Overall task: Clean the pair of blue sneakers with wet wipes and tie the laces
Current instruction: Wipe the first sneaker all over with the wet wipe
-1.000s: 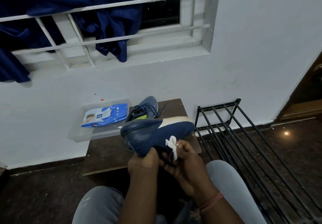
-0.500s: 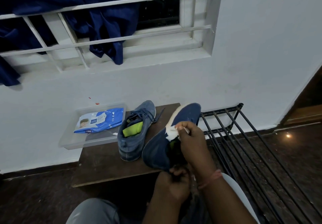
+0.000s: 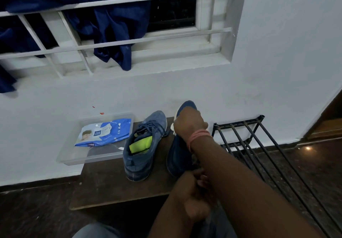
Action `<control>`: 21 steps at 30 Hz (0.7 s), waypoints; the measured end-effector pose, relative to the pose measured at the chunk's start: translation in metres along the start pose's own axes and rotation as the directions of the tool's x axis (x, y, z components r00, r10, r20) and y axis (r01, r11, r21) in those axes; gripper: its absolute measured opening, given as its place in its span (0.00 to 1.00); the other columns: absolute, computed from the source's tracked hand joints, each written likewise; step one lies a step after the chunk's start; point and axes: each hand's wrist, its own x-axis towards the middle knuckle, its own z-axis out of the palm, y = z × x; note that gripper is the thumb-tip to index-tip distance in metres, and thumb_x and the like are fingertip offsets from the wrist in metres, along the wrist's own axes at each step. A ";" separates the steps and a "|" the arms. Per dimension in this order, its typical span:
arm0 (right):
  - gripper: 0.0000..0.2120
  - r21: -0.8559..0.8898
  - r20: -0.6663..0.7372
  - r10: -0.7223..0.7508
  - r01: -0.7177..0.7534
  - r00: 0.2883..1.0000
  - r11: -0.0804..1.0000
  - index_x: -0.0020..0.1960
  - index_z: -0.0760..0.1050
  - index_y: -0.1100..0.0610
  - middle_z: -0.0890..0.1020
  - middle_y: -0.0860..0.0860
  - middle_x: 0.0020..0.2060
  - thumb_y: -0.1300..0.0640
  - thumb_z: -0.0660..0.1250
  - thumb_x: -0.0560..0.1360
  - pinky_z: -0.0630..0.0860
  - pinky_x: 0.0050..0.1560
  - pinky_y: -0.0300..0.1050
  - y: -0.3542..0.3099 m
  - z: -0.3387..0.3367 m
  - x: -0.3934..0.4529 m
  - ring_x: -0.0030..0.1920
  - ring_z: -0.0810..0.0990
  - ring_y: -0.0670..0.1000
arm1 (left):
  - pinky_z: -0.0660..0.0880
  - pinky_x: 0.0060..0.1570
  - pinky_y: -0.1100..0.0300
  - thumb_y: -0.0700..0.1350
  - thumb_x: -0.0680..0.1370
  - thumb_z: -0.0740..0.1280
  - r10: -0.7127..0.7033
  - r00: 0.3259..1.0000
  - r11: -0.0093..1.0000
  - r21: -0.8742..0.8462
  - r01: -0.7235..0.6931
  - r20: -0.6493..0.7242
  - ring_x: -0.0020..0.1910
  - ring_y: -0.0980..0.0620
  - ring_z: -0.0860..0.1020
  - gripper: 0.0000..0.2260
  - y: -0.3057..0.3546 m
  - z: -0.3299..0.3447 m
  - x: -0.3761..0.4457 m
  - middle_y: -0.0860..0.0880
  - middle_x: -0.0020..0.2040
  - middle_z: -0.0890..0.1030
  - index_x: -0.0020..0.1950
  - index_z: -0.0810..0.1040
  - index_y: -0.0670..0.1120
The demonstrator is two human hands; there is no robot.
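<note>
The darker blue sneaker (image 3: 178,154) is held up over the right part of the low brown surface (image 3: 103,187), toe pointing away toward the white wall (image 3: 277,62). The right hand (image 3: 189,121) reaches across its front end, fingers curled over the toe; a bit of a white wet wipe (image 3: 172,126) peeks out at the edge of that hand, so it seems to be gripping the wipe against the shoe. A pinkish band (image 3: 199,134) circles that wrist. The left hand (image 3: 192,197) is down at the heel end, fingers curled in and holding the sneaker from below, though the blur there hides exactly how.

Just to the left, the second sneaker (image 3: 146,145) stands on the surface, a paler blue, laces loose over the tongue and a yellow-green insole showing inside. The two shoes are close beside each other.

Further left sits a clear plastic tray (image 3: 74,156), partly overhanging the surface's edge, with a blue pack of wet wipes (image 3: 107,133) lying in it. To the right a black metal rack (image 3: 259,145) stands on the dark floor. Above, dark blue cloth (image 3: 114,34) hangs over the white window bars (image 3: 166,37).
</note>
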 end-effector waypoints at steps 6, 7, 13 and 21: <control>0.16 -0.225 0.094 -0.115 0.133 0.989 0.965 0.66 0.72 0.60 0.75 0.59 0.66 0.60 0.63 0.79 0.67 0.70 0.59 -0.018 0.010 0.014 0.66 0.75 0.60 | 0.65 0.27 0.67 0.39 0.78 0.62 0.030 0.997 0.989 0.140 -0.040 0.073 0.25 0.55 0.70 0.09 0.031 -0.001 -0.005 0.48 0.32 0.72 0.39 0.76 0.40; 0.15 -0.225 0.081 -0.125 0.140 0.989 0.964 0.66 0.72 0.60 0.75 0.59 0.65 0.60 0.63 0.79 0.68 0.70 0.58 -0.017 0.013 0.013 0.65 0.75 0.60 | 0.64 0.30 0.68 0.39 0.78 0.60 0.052 0.998 0.980 0.189 -0.057 0.027 0.25 0.55 0.70 0.09 0.037 0.001 -0.006 0.48 0.32 0.72 0.39 0.76 0.40; 0.06 -0.200 0.019 -0.337 0.334 0.941 0.921 0.50 0.73 0.57 0.81 0.58 0.54 0.59 0.65 0.74 0.74 0.53 0.47 -0.006 0.026 0.007 0.55 0.80 0.60 | 0.60 0.68 0.68 0.35 0.66 0.70 0.082 0.996 0.964 0.256 -0.074 -0.019 0.42 0.50 0.72 0.18 0.052 0.002 -0.007 0.45 0.49 0.75 0.55 0.77 0.39; 0.10 0.503 -0.295 -0.141 0.279 0.945 0.818 0.43 0.79 0.54 0.83 0.46 0.41 0.60 0.63 0.80 0.71 0.37 0.33 0.079 -0.003 -0.052 0.43 0.80 0.43 | 0.70 0.25 0.66 0.47 0.81 0.61 0.135 0.983 0.982 0.146 -0.117 -0.122 0.28 0.52 0.73 0.11 0.082 -0.016 -0.023 0.46 0.34 0.77 0.44 0.76 0.41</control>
